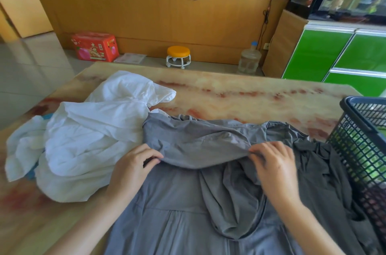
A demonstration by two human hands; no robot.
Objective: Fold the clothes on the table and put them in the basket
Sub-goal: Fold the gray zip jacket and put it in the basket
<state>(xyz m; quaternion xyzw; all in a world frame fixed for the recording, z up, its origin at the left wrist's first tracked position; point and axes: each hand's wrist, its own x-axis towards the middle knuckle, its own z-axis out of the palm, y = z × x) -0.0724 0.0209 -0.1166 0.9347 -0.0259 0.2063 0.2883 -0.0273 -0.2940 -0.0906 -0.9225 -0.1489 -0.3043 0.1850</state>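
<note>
A grey garment (188, 208) lies spread on the marble-patterned table (240, 96) right in front of me, its far part folded back toward me. My left hand (133, 169) pinches the folded edge at its left end. At the right end of that same edge, my right hand (273, 169) pinches the cloth. A crumpled white garment (87, 133) lies in a heap to the left, touching the grey one. The dark mesh basket (363, 150) stands at the table's right edge, with grey cloth bunched against its side.
A bit of blue cloth (47, 116) peeks out under the white heap. Beyond the table, on the floor, stand a red carton (94, 47), an orange-topped stool (178, 56) and a water jug (249, 59). A green cabinet (342, 54) is at the right.
</note>
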